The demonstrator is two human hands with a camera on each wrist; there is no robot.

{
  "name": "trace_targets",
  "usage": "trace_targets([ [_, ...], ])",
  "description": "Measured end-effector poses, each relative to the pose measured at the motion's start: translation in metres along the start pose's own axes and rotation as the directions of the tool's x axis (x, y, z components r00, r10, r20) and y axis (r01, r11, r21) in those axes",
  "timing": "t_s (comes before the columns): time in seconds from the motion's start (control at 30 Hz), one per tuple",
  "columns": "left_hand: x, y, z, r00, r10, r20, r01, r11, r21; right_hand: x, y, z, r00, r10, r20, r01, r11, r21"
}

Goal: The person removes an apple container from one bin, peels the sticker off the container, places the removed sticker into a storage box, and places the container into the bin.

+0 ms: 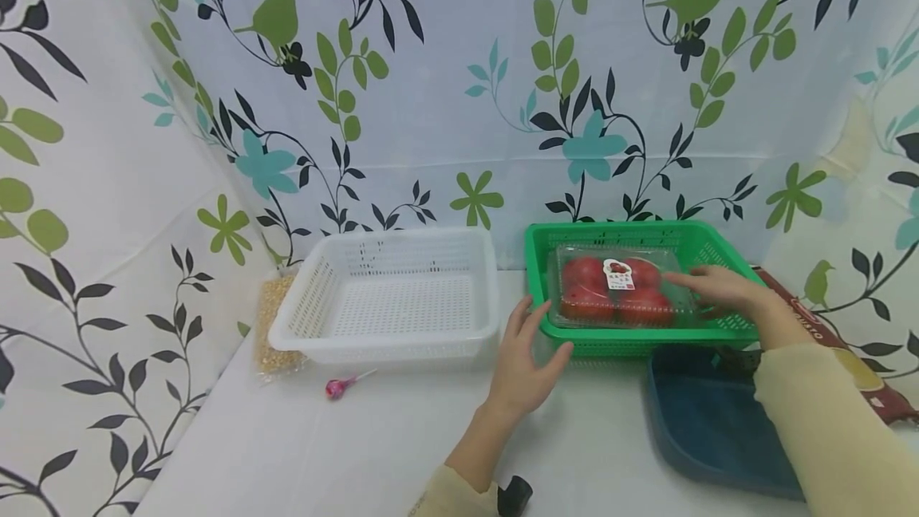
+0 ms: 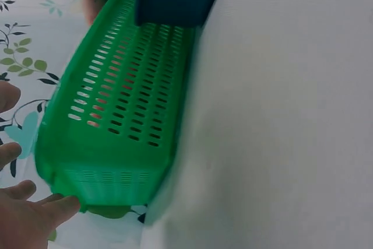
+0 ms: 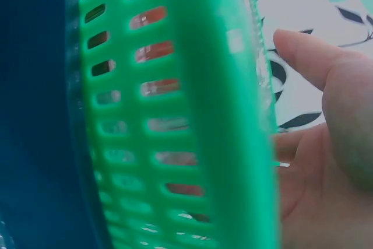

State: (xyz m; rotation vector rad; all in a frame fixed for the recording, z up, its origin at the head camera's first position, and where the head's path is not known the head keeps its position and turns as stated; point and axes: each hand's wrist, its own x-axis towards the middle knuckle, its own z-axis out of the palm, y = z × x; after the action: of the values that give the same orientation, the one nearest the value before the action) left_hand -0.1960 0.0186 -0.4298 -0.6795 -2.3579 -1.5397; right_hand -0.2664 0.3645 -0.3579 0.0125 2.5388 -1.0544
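A clear plastic pack of red tomatoes (image 1: 613, 305) with a white label lies in the green basket (image 1: 649, 335). My right hand (image 1: 725, 294) reaches over the basket's right side, its fingers extended at the pack's right end; whether they touch it I cannot tell. In the right wrist view the thumb (image 3: 309, 56) stands apart, and the rim hides part of the fingers. Spread and holding nothing, my left hand (image 1: 522, 365) is by the basket's left front corner. The left wrist view has its fingers (image 2: 61, 209) at that corner, contact uncertain.
Left of the green basket stands a white basket (image 1: 388, 349). A bag of yellowish kernels (image 1: 276, 325) lies beside it, and a lollipop (image 1: 337, 388) in front. A dark blue tray (image 1: 711, 421) sits at the front right, near a long dark red package (image 1: 890, 404).
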Motion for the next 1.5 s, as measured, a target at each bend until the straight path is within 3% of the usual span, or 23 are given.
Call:
trace_targets([
  [0.37, 0.001, -0.019, 0.018, 0.996, -0.015, -0.093, 0.007, 0.996, -0.087, 0.011, 0.017, 0.009, 0.997, 0.067, 0.047, -0.072, 0.992, 0.108],
  [0.63, 0.005, -0.027, 0.028, 0.978, 0.018, -0.209, -0.069, 0.968, -0.242, 0.016, 0.019, 0.009, 0.996, 0.084, 0.038, -0.090, 0.978, 0.186],
  [0.8, 0.006, -0.029, 0.031, 0.971, 0.036, -0.235, -0.108, 0.948, -0.300, 0.018, 0.019, 0.010, 0.995, 0.095, 0.020, -0.097, 0.943, 0.319],
  [1.1, 0.005, -0.028, 0.030, 0.975, 0.021, -0.223, -0.093, 0.943, -0.319, 0.020, 0.012, 0.009, 1.000, 0.007, 0.012, -0.012, 0.825, 0.565],
  [1.23, 0.005, -0.029, 0.030, 0.973, 0.032, -0.230, -0.105, 0.944, -0.312, 0.019, 0.011, 0.010, 1.000, -0.013, -0.005, 0.014, 0.813, 0.582],
  [1.5, 0.005, -0.028, 0.028, 0.971, 0.039, -0.234, -0.110, 0.947, -0.300, 0.017, 0.016, 0.009, 0.998, -0.017, -0.064, 0.051, 0.817, 0.574],
])
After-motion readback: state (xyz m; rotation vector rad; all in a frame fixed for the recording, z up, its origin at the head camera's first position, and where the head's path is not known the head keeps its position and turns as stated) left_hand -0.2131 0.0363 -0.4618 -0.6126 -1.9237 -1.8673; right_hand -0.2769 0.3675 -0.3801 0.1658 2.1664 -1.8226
